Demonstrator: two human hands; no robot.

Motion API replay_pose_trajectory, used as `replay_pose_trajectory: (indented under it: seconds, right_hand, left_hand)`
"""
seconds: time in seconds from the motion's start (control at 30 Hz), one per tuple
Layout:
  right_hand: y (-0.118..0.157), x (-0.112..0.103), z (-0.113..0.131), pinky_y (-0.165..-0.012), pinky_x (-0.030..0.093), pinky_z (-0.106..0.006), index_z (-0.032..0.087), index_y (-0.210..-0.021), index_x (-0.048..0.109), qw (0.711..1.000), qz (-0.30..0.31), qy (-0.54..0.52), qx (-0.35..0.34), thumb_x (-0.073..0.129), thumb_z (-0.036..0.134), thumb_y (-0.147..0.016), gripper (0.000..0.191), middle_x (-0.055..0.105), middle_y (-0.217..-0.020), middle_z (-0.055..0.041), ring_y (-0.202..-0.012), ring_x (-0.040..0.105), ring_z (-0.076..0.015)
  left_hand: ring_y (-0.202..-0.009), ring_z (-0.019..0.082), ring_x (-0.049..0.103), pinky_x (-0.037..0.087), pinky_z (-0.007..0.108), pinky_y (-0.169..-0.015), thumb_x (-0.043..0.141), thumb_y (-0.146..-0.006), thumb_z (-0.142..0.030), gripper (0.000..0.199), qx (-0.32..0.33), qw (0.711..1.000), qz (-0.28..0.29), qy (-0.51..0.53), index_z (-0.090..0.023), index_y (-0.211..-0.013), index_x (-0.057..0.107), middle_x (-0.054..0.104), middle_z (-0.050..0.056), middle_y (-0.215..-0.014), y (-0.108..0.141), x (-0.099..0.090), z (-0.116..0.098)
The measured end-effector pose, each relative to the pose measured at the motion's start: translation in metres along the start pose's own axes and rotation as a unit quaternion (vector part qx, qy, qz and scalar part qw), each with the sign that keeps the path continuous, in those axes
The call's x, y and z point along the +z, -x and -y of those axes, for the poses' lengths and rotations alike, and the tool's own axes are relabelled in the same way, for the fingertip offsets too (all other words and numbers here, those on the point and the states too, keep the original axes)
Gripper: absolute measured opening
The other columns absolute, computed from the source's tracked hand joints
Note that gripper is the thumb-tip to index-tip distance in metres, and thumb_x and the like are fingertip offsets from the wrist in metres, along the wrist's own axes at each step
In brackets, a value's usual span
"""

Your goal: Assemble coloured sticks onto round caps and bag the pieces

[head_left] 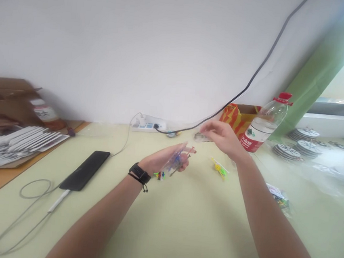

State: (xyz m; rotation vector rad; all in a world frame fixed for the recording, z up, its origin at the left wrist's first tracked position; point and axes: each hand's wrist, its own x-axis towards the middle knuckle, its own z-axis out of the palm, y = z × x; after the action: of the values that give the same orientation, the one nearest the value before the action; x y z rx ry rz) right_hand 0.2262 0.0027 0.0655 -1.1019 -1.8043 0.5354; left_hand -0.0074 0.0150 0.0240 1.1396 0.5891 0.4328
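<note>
My left hand [169,158], with a black watch on its wrist, is closed on a clear plastic bag [173,161] that holds small blue and reddish pieces. My right hand [218,135] is to the right and farther back, its fingers pinched on a small clear packet [200,137] whose contents are blurred. Small multicoloured pieces [159,175] lie under my left hand. A yellow and green toy piece [219,168] with a white stick rests on the table between my forearms.
A black phone [85,171] with a cable lies at left, near white packets [21,143]. A power strip [149,125] is by the wall. A water bottle [262,125], a red-yellow bag [234,116], stacked discs [287,151] and a filled packet [279,198] are at right.
</note>
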Motion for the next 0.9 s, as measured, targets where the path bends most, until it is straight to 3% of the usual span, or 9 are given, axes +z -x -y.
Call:
replay_pose_trajectory:
  seconds: [0.1,0.2,0.27,0.37,0.47,0.57,0.67,0.77,0.9]
  right_hand:
    - [0.001,-0.012,-0.030,-0.073,0.051,-0.030,0.020,-0.093,0.068,0.990,-0.021,0.119,0.073,0.058,0.026,-0.088,0.012,0.073,-0.097,-0.0060,-0.087,0.066,-0.0200]
    - [0.007,-0.021,-0.060,-0.063,0.049,-0.028,0.020,-0.086,0.072,0.953,0.148,0.213,0.155,0.071,0.031,-0.079,0.012,0.074,-0.091,-0.0063,-0.076,0.067,-0.0197]
    - [0.012,-0.022,-0.072,-0.058,0.047,-0.026,0.021,-0.083,0.073,0.929,0.233,0.218,0.187,0.077,0.027,-0.071,0.014,0.075,-0.088,-0.0054,-0.072,0.067,-0.0194]
    - [0.016,-0.017,-0.077,-0.054,0.047,-0.024,0.020,-0.073,0.073,0.917,0.277,0.206,0.201,0.075,0.014,-0.064,0.010,0.074,-0.072,-0.0023,-0.064,0.068,-0.0182]
    - [0.016,-0.016,-0.070,-0.052,0.048,-0.024,0.020,-0.069,0.072,0.918,0.285,0.187,0.202,0.068,0.011,-0.068,0.010,0.071,-0.062,-0.0006,-0.058,0.068,-0.0173]
    - [0.012,-0.022,-0.056,-0.050,0.051,-0.025,0.020,-0.075,0.073,0.955,0.198,0.148,0.167,0.066,0.016,-0.076,0.008,0.072,-0.062,-0.0016,-0.057,0.069,-0.0179]
    - [0.005,-0.032,-0.039,-0.051,0.055,-0.028,0.019,-0.082,0.075,0.990,0.008,0.108,0.095,0.069,0.026,-0.082,0.009,0.073,-0.065,-0.0035,-0.058,0.070,-0.0195]
    - [0.001,-0.035,-0.017,-0.059,0.060,-0.032,0.019,-0.088,0.075,0.986,-0.161,0.048,0.023,0.072,0.034,-0.085,0.016,0.075,-0.074,-0.0055,-0.066,0.073,-0.0215]
    - [0.001,-0.022,0.008,-0.069,0.063,-0.036,0.020,-0.095,0.075,0.983,-0.182,-0.026,-0.013,0.074,0.037,-0.086,0.019,0.076,-0.081,-0.0062,-0.071,0.074,-0.0219]
  left_hand:
    - [-0.060,0.012,0.052,0.044,0.025,-0.059,0.064,-0.089,-0.063,0.045,0.014,0.998,-0.057,0.029,-0.019,-0.098,0.062,0.051,-0.003,-0.069,-0.010,-0.009,0.010]
    - [-0.066,0.012,0.057,0.049,0.026,-0.066,0.067,-0.088,-0.058,0.041,0.026,0.993,-0.119,0.012,-0.018,-0.086,0.057,0.056,0.000,-0.077,-0.015,-0.019,0.017]
    - [-0.073,0.014,0.062,0.051,0.028,-0.070,0.072,-0.086,-0.053,0.038,0.035,0.988,-0.149,-0.033,-0.017,-0.091,0.058,0.062,0.004,-0.086,-0.016,-0.023,0.020]
    - [-0.080,0.017,0.066,0.052,0.029,-0.072,0.081,-0.080,-0.043,0.042,0.053,0.981,-0.156,-0.102,-0.018,-0.105,0.060,0.066,0.008,-0.097,-0.016,-0.028,0.024]
    - [-0.078,0.017,0.067,0.053,0.030,-0.071,0.085,-0.076,-0.043,0.045,0.074,0.970,-0.161,-0.164,-0.017,-0.104,0.063,0.067,0.007,-0.097,-0.017,-0.031,0.027]
    - [-0.074,0.017,0.068,0.054,0.031,-0.070,0.087,-0.072,-0.045,0.045,0.100,0.954,-0.178,-0.220,-0.015,-0.097,0.067,0.068,0.007,-0.097,-0.017,-0.033,0.029]
    - [-0.076,0.017,0.068,0.055,0.031,-0.072,0.090,-0.067,-0.044,0.046,0.116,0.940,-0.198,-0.253,-0.015,-0.097,0.070,0.070,0.007,-0.096,-0.016,-0.033,0.027]
    - [-0.081,0.020,0.070,0.054,0.030,-0.072,0.091,-0.065,-0.042,0.046,0.120,0.933,-0.199,-0.275,-0.016,-0.097,0.070,0.073,0.007,-0.091,-0.016,-0.032,0.025]
    - [-0.077,0.019,0.068,0.052,0.028,-0.065,0.092,-0.063,-0.042,0.048,0.138,0.919,-0.195,-0.313,-0.016,-0.096,0.070,0.073,0.007,-0.090,-0.016,-0.032,0.025]
